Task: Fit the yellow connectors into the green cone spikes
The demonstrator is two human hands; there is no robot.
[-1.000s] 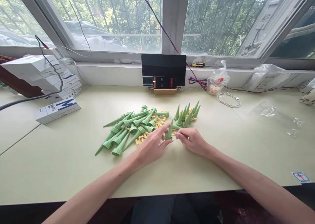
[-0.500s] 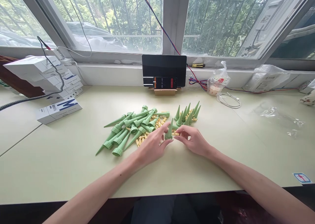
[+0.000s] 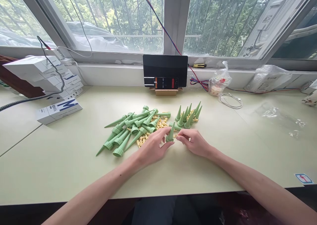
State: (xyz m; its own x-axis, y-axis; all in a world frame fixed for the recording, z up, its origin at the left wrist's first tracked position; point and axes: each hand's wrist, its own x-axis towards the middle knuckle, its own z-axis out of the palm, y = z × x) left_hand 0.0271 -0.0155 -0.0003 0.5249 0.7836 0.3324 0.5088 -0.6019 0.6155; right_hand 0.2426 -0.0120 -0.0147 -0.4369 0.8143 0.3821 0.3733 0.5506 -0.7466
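My left hand [image 3: 157,142] is closed around the ribbed base of a green plastic watering spike [image 3: 170,133], which points up. Just to its right, my right hand [image 3: 195,141] pinches a small yellow valve piece [image 3: 176,136] at the side of the spike; whether it is seated in the spike is hidden by the fingers. Left of my hands lies a heap of green spikes [image 3: 121,138] with loose yellow valve pieces [image 3: 162,121] among them. Behind my right hand several spikes [image 3: 187,119] stand upright with yellow pieces at their bases, and another spike [image 3: 175,126] lies on its side.
A phone [image 3: 166,83] showing a timer leans on a dark screen [image 3: 165,66] at the back. White boxes [image 3: 59,111] are stacked on the left. A bagged cup [image 3: 218,83], a coiled white cable [image 3: 230,101] and clear plastic packaging [image 3: 279,116] lie to the right.
The held spike has dropped slightly, and my left fingers sit lower on it. My right fingertips have closed in around the yellow piece, so less of it shows.
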